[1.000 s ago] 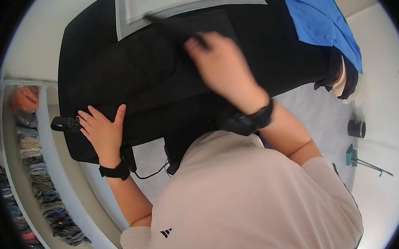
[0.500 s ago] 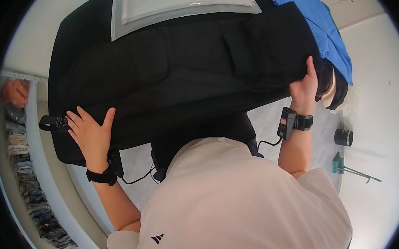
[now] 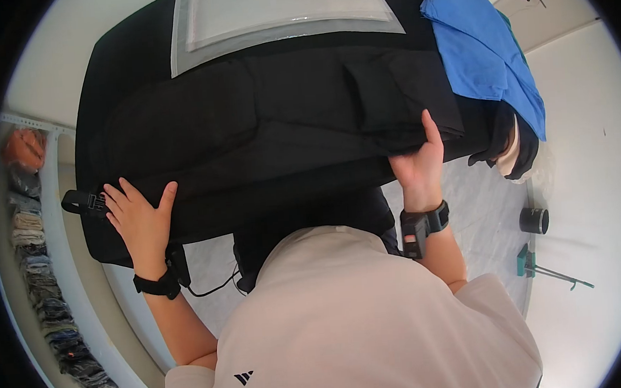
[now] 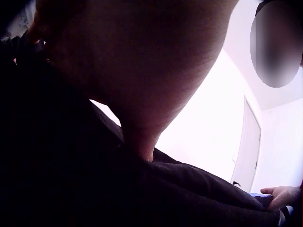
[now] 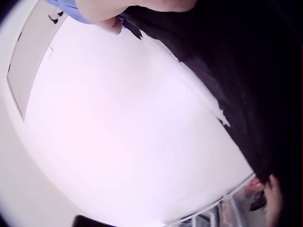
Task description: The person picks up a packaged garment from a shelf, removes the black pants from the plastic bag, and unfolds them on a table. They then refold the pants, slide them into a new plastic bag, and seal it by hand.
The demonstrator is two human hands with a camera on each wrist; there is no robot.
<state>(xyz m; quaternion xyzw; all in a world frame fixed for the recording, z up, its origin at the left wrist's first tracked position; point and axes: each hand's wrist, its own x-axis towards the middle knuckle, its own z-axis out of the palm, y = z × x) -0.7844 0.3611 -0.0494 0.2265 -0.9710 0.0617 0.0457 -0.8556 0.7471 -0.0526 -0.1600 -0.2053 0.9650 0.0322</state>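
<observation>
Though creased, black garment (image 3: pixel 305 112) (matte).

Head view downward; wrist views beside garment (image 3: pixel 301 98)

One table, covered in black (image 3: pixel 127 45); we note its rounded corners. One white shelf unit (image 3: pixel 58 224), at the table's left, in which we see folded stacks (image 3: pixel 36 271), mostly dark, and an orange bundle (image 3: pixel 25 149). One floor (image 3: pixel 496 190), pale grey, faintly marbled. Walls (image 3: pixel 592 148), plain white; we find them bleached by bright light in both wrist views. One pale door (image 4: pixel 247 146), dark handle (image 4: pixel 236 183). One dark cylinder (image 3: pixel 532 221), near the right wall.
</observation>
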